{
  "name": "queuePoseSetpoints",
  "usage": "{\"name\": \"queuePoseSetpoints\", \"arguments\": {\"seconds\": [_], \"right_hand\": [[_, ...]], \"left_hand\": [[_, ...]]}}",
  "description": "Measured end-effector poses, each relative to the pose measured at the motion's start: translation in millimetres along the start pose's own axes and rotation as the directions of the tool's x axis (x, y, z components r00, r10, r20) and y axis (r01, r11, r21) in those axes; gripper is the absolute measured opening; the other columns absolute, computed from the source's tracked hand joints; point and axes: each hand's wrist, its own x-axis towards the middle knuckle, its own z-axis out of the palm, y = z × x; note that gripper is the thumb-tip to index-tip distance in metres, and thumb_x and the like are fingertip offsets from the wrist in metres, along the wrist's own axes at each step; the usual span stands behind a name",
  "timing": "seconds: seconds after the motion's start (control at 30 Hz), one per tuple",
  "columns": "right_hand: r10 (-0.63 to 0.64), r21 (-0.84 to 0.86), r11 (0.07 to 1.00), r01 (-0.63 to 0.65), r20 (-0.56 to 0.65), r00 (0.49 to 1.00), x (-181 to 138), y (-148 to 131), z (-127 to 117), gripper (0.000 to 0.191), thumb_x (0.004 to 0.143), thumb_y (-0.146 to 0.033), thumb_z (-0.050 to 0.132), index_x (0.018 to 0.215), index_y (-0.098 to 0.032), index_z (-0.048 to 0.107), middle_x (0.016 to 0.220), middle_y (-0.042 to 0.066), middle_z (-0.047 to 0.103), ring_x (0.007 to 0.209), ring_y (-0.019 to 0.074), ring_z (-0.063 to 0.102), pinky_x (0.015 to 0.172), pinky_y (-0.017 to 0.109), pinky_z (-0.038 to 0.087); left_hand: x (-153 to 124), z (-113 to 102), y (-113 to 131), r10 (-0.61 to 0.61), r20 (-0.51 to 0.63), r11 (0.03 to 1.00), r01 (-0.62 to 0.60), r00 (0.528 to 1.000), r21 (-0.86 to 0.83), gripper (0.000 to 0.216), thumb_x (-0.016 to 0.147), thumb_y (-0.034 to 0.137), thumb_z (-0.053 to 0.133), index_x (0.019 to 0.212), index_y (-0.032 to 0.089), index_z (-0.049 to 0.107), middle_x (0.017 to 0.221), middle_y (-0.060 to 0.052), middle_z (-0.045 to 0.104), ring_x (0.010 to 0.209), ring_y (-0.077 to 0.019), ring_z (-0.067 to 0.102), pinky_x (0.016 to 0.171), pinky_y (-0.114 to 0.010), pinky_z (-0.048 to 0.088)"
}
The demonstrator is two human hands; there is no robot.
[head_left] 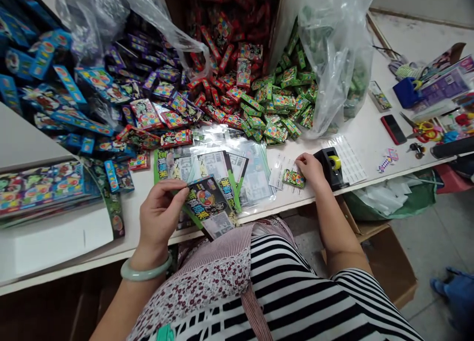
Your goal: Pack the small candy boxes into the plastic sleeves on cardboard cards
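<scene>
My left hand (163, 210), a pale green bangle at its wrist, pinches the upper left corner of a dark printed card (207, 202). The card tilts over the table's front edge, above more printed cards (231, 170) and clear plastic sleeves (255, 183). My right hand (310, 169) rests at a white sheet of small labels (277, 168), fingertips drawn together; whether a label is between them is too small to tell. Just below those fingertips a small green box (294, 178) lies on the sheet. A black tape dispenser (331, 168) stands right of this hand.
Heaps of blue boxes (48, 54), purple boxes (148, 64), red boxes (222, 59) and green boxes (277, 104) line the back. A white carton (55, 247) is at left. Right lie another label sheet (350, 158), a phone (393, 129) and yellow-handled scissors (424, 131).
</scene>
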Motion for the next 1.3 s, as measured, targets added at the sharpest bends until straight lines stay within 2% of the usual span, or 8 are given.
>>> {"name": "queuePoseSetpoints", "arguments": {"seconds": [0.17,0.3,0.37,0.47,0.53,0.63,0.9,1.3], "right_hand": [[0.028,0.241,0.97,-0.036,0.036,0.999,-9,3,-18,0.028,0.079,-0.05,0.059,0.076,-0.023,0.052,0.07,-0.001,0.06,0.066,0.0166,0.061,0.062,0.03,0.052],[-0.145,0.434,0.895,0.102,0.067,0.987,-32,-40,-33,0.035,0.073,-0.055,0.069,0.076,-0.023,0.054,0.07,-0.002,0.059,0.066,0.0145,0.058,0.065,0.03,0.052],[-0.376,0.544,0.806,0.234,0.165,0.912,-48,-84,-33,0.029,0.076,-0.048,0.072,0.079,-0.023,0.058,0.071,-0.001,0.06,0.067,0.014,0.057,0.066,0.029,0.05],[-0.656,0.616,0.693,0.375,0.321,0.683,-71,-160,-20,0.019,0.083,-0.039,0.069,0.081,-0.022,0.061,0.077,0.001,0.064,0.071,0.014,0.059,0.068,0.028,0.048],[-0.732,0.611,0.662,0.435,0.398,0.553,-82,-202,-5,0.016,0.084,-0.035,0.067,0.08,-0.021,0.061,0.076,0.001,0.065,0.07,0.0137,0.058,0.067,0.027,0.046],[-0.729,0.516,0.684,0.515,0.494,0.473,-85,-238,20,0.01,0.083,-0.027,0.063,0.076,-0.021,0.059,0.069,-0.001,0.063,0.065,0.0128,0.056,0.063,0.026,0.042],[-0.639,0.315,0.746,0.586,0.585,0.5,-74,-249,38,0.008,0.081,-0.025,0.062,0.075,-0.021,0.059,0.066,-0.002,0.063,0.061,0.0139,0.056,0.061,0.028,0.04],[-0.685,0.208,0.702,0.681,0.459,0.566,-82,-239,43,0.008,0.081,-0.028,0.06,0.076,-0.022,0.06,0.073,0.002,0.067,0.066,0.0162,0.057,0.064,0.03,0.041]], "left_hand": [[-2,-1,-3,0.019,0.01,1.0,-0.019,1.0,-0.023,0.01,0.082,0.029,0.074,0.087,0.023,0.067,0.088,0.0,0.069,0.089,-0.0176,0.065,0.08,-0.032,0.054],[-2,3,1,0.044,0.056,0.999,-0.043,0.997,-0.02,0.012,0.087,0.033,0.071,0.09,0.022,0.065,0.09,-0.001,0.067,0.089,-0.0165,0.064,0.081,-0.031,0.052],[-2,7,6,0.084,0.086,0.996,-0.082,0.993,-0.031,0.014,0.089,0.035,0.068,0.089,0.022,0.064,0.086,-0.001,0.065,0.084,-0.0157,0.063,0.078,-0.031,0.052],[0,12,14,0.123,0.117,0.992,-0.118,0.986,-0.048,0.012,0.092,0.032,0.064,0.089,0.021,0.061,0.085,-0.001,0.062,0.083,-0.0148,0.061,0.075,-0.03,0.05],[0,13,19,0.14,0.136,0.99,-0.134,0.981,-0.054,0.006,0.092,0.027,0.062,0.09,0.021,0.059,0.086,-0.001,0.061,0.084,-0.0143,0.06,0.077,-0.029,0.049],[0,11,23,0.15,0.145,0.987,-0.141,0.978,-0.074,0.004,0.092,0.02,0.059,0.089,0.021,0.058,0.086,-0.001,0.06,0.085,-0.0143,0.059,0.079,-0.03,0.048],[0,8,19,0.106,0.154,0.99,-0.09,0.982,-0.11,0.006,0.094,0.024,0.054,0.089,0.021,0.056,0.087,-0.002,0.059,0.085,-0.0163,0.057,0.081,-0.034,0.048],[-2,24,12,0.071,0.048,0.989,-0.064,0.996,-0.134,0.019,0.09,0.033,0.069,0.087,0.021,0.055,0.083,0.001,0.057,0.08,-0.0132,0.055,0.076,-0.029,0.046]]}}
